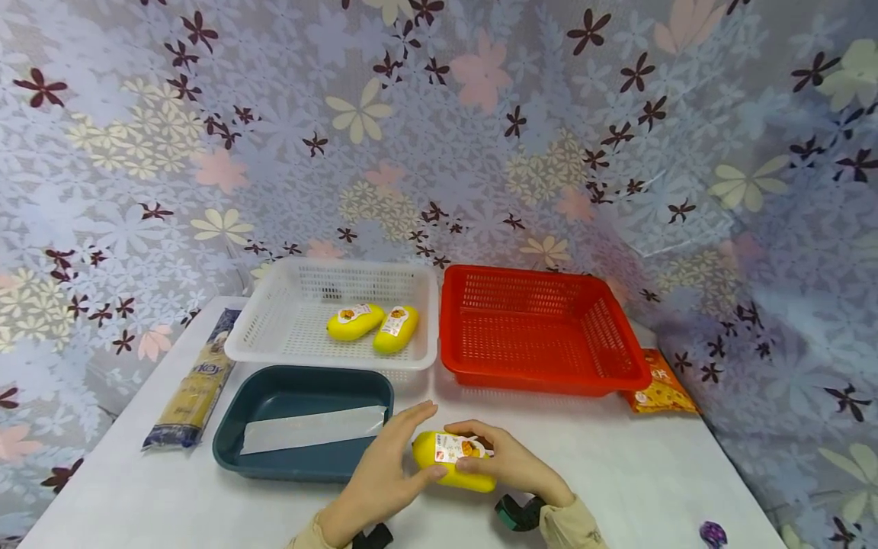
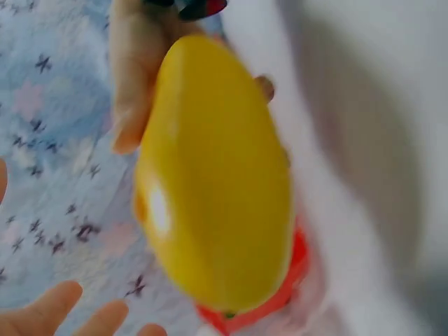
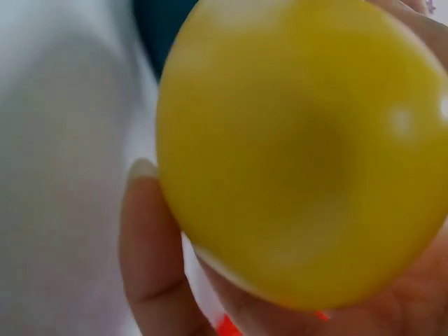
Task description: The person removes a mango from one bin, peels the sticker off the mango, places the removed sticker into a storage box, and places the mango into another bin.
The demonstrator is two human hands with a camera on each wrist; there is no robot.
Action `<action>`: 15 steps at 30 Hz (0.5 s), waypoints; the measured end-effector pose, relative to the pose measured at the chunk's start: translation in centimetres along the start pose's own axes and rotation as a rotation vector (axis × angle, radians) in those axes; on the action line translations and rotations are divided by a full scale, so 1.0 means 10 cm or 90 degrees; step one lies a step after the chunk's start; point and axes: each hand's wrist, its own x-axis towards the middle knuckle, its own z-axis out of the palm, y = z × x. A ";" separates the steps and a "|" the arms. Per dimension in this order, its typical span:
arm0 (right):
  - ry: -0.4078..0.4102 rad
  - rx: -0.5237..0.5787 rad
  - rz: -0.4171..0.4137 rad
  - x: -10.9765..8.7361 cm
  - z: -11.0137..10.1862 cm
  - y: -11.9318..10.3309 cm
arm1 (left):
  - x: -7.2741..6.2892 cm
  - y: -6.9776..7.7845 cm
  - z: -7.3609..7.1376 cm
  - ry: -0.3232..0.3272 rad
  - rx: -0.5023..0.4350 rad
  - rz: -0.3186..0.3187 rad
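Note:
My right hand (image 1: 517, 461) grips a yellow mango-shaped container (image 1: 453, 456) with a white printed label, thumb on the near side and fingers round the far side. It is held above the table's front part. To its left is my left hand (image 1: 387, 467), fingers extended and thumb apart, holding nothing. In the left wrist view, a gap shows between the left fingertips (image 2: 59, 297) and the mango-shaped container (image 2: 217, 182). The right wrist view is mostly filled by the container's smooth yellow end (image 3: 294, 154); its label is hidden there.
A white basket (image 1: 264, 354) holds two similar yellow mango-shaped containers (image 1: 355, 322). Beside it stands a red basket (image 1: 535, 381). A dark teal tray (image 1: 302, 469) contains a pale strip (image 1: 312, 431). Pasta packet (image 1: 195, 385) left, orange snack bag (image 1: 661, 385) right, small purple item (image 1: 713, 534) near the front.

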 end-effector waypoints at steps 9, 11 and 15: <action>-0.003 -0.008 0.009 -0.11 0.10 0.22 | 0.01 -0.17 0.19 -0.130 -0.045 -0.057; -0.002 0.004 0.011 -0.10 0.12 0.26 | 0.01 -0.19 0.23 -0.141 -0.052 -0.070; 0.007 0.037 0.027 -0.09 0.14 0.30 | 0.01 -0.20 0.31 -0.152 -0.038 -0.069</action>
